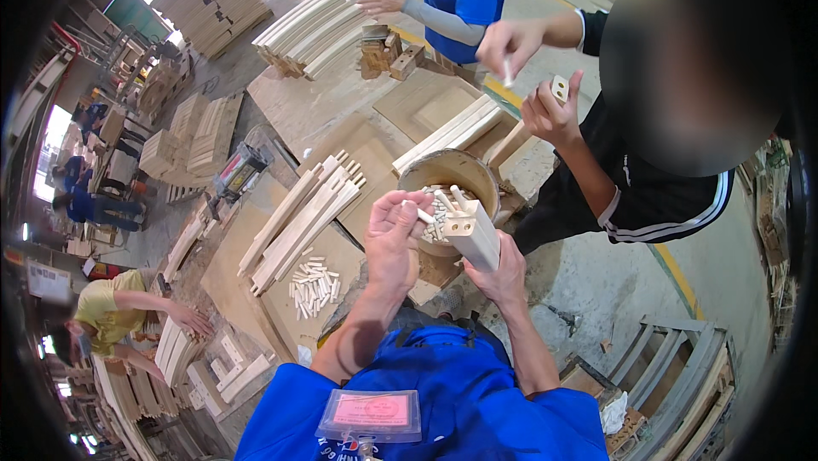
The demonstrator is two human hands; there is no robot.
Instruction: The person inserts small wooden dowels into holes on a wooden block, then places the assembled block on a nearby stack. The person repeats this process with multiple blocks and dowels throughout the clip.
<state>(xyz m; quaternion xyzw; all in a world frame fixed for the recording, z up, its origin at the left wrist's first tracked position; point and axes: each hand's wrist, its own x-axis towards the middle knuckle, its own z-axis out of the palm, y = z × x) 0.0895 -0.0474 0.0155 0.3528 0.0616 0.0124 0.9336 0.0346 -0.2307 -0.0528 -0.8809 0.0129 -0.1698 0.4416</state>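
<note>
My left hand [394, 239] is closed, pinching a short pale wooden dowel [424, 215] between thumb and fingers. My right hand [503, 272] grips a pale wooden rail [479, 244], its end tilted up with two round holes showing. The dowel is apart from the rail, just left of that end. Behind both hands stands a round bucket [412, 173] holding many loose dowels [436, 224]. Two dowels [458, 197] show right behind the rail's end; whether they touch it I cannot tell.
Loose dowels [313, 285] lie heaped on the worktable [358, 258], near rails with dowelled ends [308, 216]. At right a co-worker's hands [550, 112] hold a dowel and a holed wooden piece. Another person in blue [464, 1] stands beyond curved slats [315, 31]. A slatted wooden pallet [669, 367] lies lower right.
</note>
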